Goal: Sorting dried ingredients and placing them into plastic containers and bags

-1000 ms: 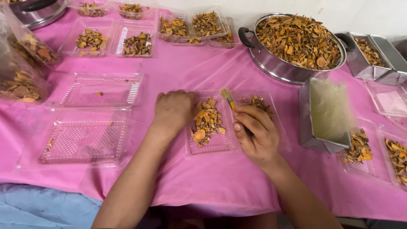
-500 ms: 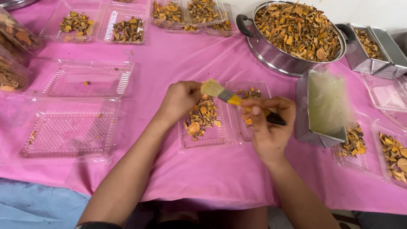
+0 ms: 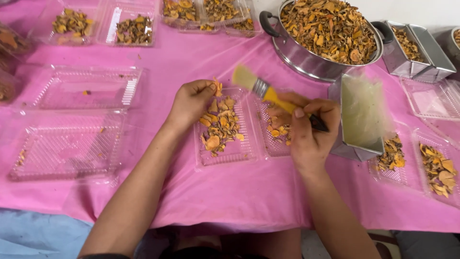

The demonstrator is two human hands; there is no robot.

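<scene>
The right hand [image 3: 309,132] is clamped around a yellow-handled brush [image 3: 268,93], its bristles raised up and to the left above the fingers. The left hand [image 3: 191,100] pinches an orange dried piece [image 3: 218,88] at the far edge of the clear tray [image 3: 225,125] lying between both hands on the pink cloth [image 3: 239,192]. A big steel pot [image 3: 330,33] of the same pieces sits beyond the right hand.

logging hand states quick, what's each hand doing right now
Left hand: closed, pinching an orange dried piece at the top edge of the clear tray.
Right hand: closed around a yellow-handled brush, bristles raised over the tray.
</scene>
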